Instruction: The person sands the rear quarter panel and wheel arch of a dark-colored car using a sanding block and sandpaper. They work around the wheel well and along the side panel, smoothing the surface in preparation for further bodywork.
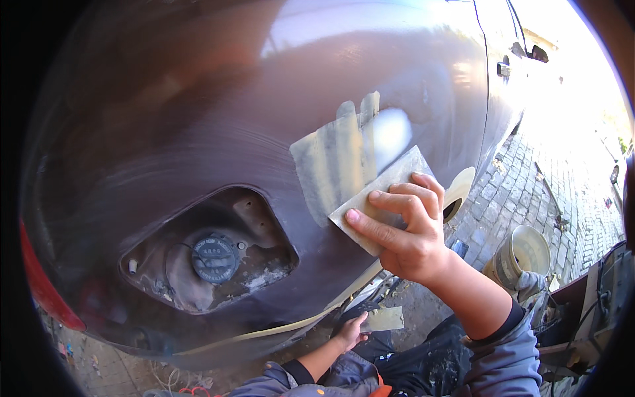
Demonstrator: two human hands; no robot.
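My right hand (pixel 414 226) grips a flat, greyish putty spreader (pixel 384 198), fingertips spread over its face. The spreader lies slanted against the brown rear quarter panel (pixel 238 129) of a car. Up and left of it, a streaky patch of beige body filler (pixel 332 159) covers the paint, with two strips reaching upward. A bright white spot, which may be glare or a pale coating, adjoins the patch. Lower down, my left hand (pixel 351 331) holds a second flat plate (pixel 384 319), with some putty near the fingers. What lies beneath the spreader is hidden.
The fuel filler recess (pixel 258 248) stands uncovered, its black cap (pixel 215 258) in place. Beige filler (pixel 278 328) lines the wheel-arch edge. A dirty bucket (pixel 531 248) with a cloth over its side stands on brick paving (pixel 501 193). A red tail light (pixel 47 293) is leftmost.
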